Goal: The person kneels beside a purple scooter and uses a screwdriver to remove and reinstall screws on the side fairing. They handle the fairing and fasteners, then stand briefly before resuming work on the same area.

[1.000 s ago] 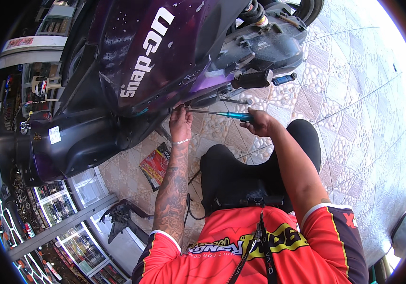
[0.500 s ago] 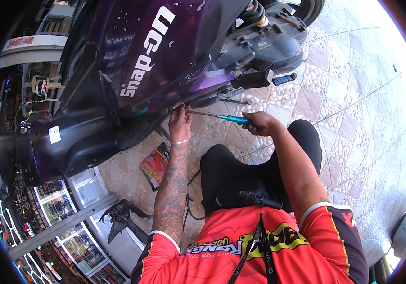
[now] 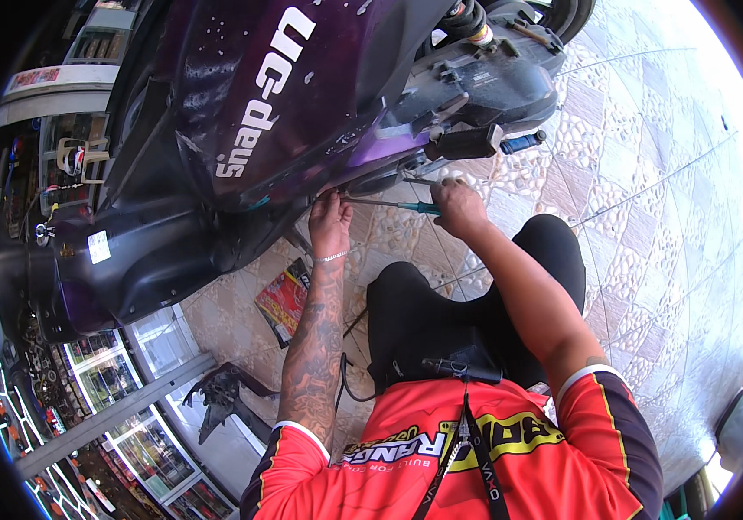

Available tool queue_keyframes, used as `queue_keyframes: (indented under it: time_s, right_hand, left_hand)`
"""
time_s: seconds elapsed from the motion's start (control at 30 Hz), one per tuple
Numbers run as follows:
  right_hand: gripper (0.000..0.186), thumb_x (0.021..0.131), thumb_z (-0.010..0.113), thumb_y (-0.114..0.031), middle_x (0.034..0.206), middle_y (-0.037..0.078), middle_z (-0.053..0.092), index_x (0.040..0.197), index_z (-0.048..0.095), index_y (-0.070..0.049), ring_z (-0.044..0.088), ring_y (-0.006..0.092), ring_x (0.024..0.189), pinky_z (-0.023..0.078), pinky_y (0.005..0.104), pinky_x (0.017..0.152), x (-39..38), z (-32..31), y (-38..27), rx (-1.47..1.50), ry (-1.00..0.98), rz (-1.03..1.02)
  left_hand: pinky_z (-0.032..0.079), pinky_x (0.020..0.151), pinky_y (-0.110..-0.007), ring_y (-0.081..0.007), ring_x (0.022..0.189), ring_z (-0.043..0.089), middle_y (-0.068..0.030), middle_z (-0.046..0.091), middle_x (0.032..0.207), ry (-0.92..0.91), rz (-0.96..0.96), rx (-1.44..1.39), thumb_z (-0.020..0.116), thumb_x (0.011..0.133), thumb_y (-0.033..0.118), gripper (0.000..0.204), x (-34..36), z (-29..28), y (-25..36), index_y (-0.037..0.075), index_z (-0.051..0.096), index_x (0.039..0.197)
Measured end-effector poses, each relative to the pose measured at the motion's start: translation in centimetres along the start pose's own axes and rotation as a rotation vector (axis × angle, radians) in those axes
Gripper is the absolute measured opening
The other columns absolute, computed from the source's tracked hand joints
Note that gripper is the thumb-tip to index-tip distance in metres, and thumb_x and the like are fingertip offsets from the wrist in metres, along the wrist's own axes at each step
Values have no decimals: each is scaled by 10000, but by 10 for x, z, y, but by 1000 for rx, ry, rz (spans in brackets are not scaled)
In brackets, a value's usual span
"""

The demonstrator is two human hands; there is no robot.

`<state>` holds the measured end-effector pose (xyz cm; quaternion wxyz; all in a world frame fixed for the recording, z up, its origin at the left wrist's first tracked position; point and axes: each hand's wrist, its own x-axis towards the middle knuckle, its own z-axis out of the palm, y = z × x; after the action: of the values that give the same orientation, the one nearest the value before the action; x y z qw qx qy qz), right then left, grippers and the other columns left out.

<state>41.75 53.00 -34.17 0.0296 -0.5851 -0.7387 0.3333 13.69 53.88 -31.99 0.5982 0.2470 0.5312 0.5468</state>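
A dark purple and black scooter fills the upper left. My right hand is wrapped round the teal handle of a long screwdriver, whose shaft points left toward the scooter's lower edge. My left hand is at that edge, its fingers pinched together around the shaft's tip end. Whether those fingers grip the shaft itself or a small fastener cannot be made out. The tip is hidden by the fingers and the bodywork.
A red and yellow printed packet lies on the patterned tile floor beside my left forearm. A loose black plastic part sits at lower left, near glass display cases. The scooter's footpeg juts out at right.
My right hand has moved a little left and up and turned over on the screwdriver handle, with its back now facing up. The left hand has stayed in place.
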Motion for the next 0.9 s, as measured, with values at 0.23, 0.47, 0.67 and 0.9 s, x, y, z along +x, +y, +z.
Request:
queue_keyframes:
  time_s: [0.23, 0.47, 0.67, 0.9]
  right_hand:
    - [438, 944, 573, -420, 1053, 208, 680, 1125, 620, -24, 633, 377, 1036, 490, 468, 894, 2, -2, -6, 314, -224, -148]
    - [245, 857, 672, -262, 994, 208, 650, 996, 668, -60, 643, 373, 967, 500, 464, 857, 3, 11, -20, 392, 31, -230]
    - [220, 816, 718, -221, 937, 187, 630, 959, 648, -69, 645, 383, 929, 511, 472, 826, 9, 19, -32, 503, 59, -124]
    - [217, 874, 666, -241, 932, 191, 678, 1014, 660, -75, 642, 392, 882, 517, 468, 806, 9, 23, -42, 409, 168, -198]
  left_hand:
    - [503, 780, -232, -74, 862, 600, 8, 639, 1000, -12, 13, -6, 586, 997, 106, 137, 0, -4, 2, 81, 612, 1129]
    - [509, 790, -235, -84, 875, 616, 4, 650, 997, -37, 8, -15, 592, 997, 119, 129, -2, -7, 0, 82, 614, 1118]
    - [511, 786, -233, -85, 879, 618, 4, 651, 1006, -39, 14, -32, 590, 998, 125, 134, 2, -8, -1, 84, 615, 1123]
    - [508, 769, -230, -77, 874, 613, -1, 651, 998, -15, 5, -14, 597, 996, 131, 128, -2, -9, -1, 85, 617, 1114]
